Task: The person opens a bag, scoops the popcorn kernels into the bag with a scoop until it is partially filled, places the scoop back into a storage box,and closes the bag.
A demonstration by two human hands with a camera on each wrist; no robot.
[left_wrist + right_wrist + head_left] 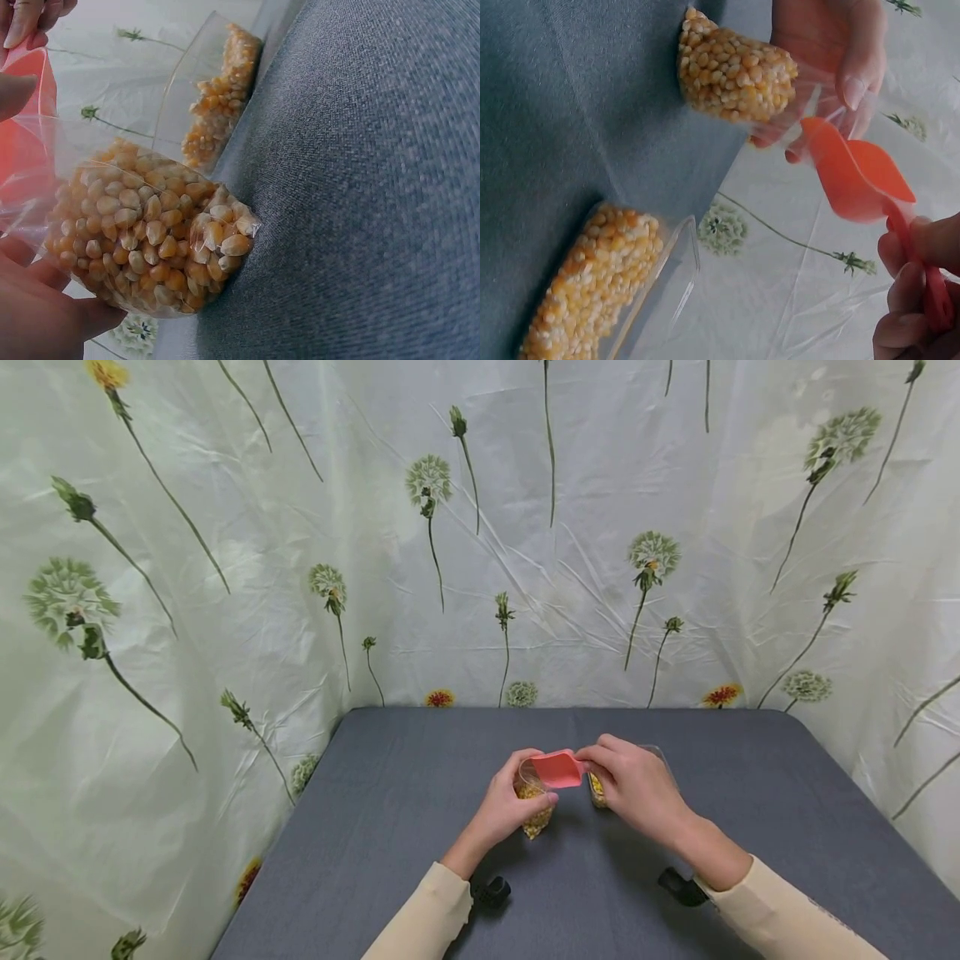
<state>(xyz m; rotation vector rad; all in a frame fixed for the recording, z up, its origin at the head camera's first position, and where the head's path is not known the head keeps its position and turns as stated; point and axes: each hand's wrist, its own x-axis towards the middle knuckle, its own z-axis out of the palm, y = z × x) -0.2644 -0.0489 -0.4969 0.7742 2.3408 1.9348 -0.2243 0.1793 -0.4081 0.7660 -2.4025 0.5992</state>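
My left hand [507, 799] grips a clear plastic bag [142, 232] by its upper part, thumb on one side and fingers on the other. Corn kernels fill the bag's lower portion. My right hand [632, 783] pinches the handle of a red-orange scoop [855, 174], whose front edge lies at the bag's mouth. No kernels show on the scoop's visible inner face. Behind the right hand, partly hidden by it in the head view, stands a clear container [676, 259] with more corn kernels [592, 281] inside.
A grey cloth-covered table [420, 777] lies under both hands. Behind it and along the sides hangs a pale curtain [480, 560] printed with dandelions. Black straps [491, 892] show at the wrists, by the cream sleeves [431, 914].
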